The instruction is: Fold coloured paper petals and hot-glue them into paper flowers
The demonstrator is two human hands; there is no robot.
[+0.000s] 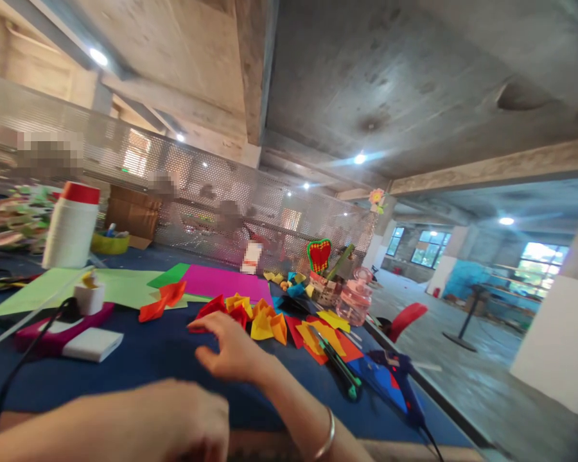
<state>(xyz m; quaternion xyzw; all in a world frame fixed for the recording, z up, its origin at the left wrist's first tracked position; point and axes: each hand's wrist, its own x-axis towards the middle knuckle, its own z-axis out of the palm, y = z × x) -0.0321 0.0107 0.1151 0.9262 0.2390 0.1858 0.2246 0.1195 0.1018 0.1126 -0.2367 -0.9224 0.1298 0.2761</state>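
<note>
In the head view, two bare hands are seen above one bench (149, 362). The right hand (238, 350), with one bracelet (332, 428) worn at its wrist, is stretched forward from the lower right, palm down, its thumb and fingers parted and loosely bent; nothing is seen gripped. Its fingertips are set against red folded papers (215, 305), whose count is blurred; contact cannot be told. Yellow folded papers (264, 321) are bunched just beyond it, and one orange folded paper (162, 303) is placed to its left. One knife (340, 364) and one glue gun (402, 369) are laid to its right. The left hand (173, 410) is held nearer and lower, knuckles up, fingers turned down; its grip is hidden and cannot be told.
</note>
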